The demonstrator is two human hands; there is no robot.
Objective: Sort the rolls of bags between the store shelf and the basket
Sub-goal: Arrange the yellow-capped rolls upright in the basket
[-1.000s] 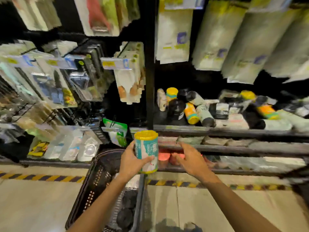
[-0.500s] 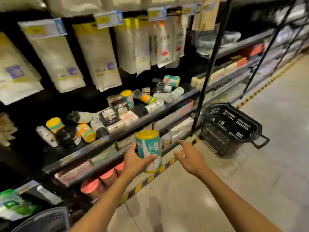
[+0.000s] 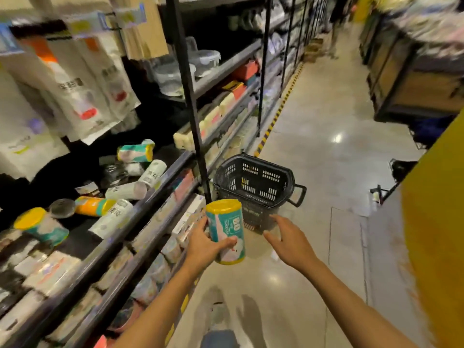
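Store shelf (image 3: pixel 140 205): cluttered with loose rolls (image 3: pixel 135 152), most lying sideways.
Left hand (image 3: pixel 203 247): gripped the roll's lower half.
Roll of bags (image 3: pixel 226 227): teal-and-white wrap, yellow top, held upright over the aisle, near the basket.
Basket (image 3: pixel 253 182): black, stood on the floor.
Right hand (image 3: pixel 288 244): open, fingers spread, held nothing.

The roll of bags (image 3: pixel 226 232) in my left hand (image 3: pixel 202 249) shows a large white "80" on its teal label. The small print beside it is too blurred to read. Dark characters on the hanging bags (image 3: pixel 75 81) and on the white rolls (image 3: pixel 153 172) on the shelf are also too blurred to read.
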